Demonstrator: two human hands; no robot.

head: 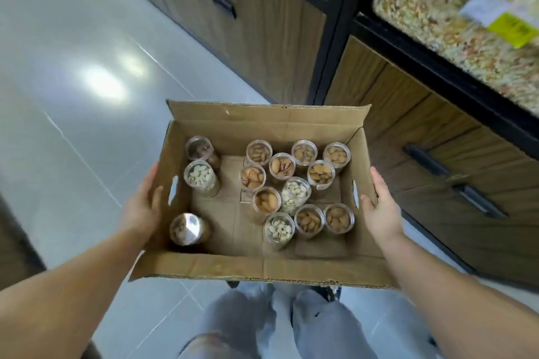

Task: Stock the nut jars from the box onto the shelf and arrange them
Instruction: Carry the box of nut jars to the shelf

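Box [262, 267]: open brown cardboard, flaps up, slot handles cut in both short walls. It's held in the air over the floor [73, 131], just above my knees in pale jeans [318, 326]. Left hand [140, 210] grips the left wall and right hand [383, 210] the right wall. My thumbs are hooked over the top edges beside the slots. Most of my fingers [151, 176] are behind the cardboard, so I can't see how far they wrap.

Nut jars [282, 166] are all in the box: 14, upright, clear with clear lids. Eleven are bunched right of centre and three stand along the left wall. Most hold brown almond-like nuts. Three hold pale pistachio-like ones [201, 176]. The near-left jar [186, 227] has glare on its lid, so its contents are unclear.

The floor is glossy pale grey tile with a lamp reflection. Ahead and to the right are wood-grain cabinets [262, 38] with black handles [223, 3] in a black frame. Top right, a glazed bin [431, 11] of pale nuts is blurred and cut off by the frame edge. Its yellow tag [512, 28] is unreadable.
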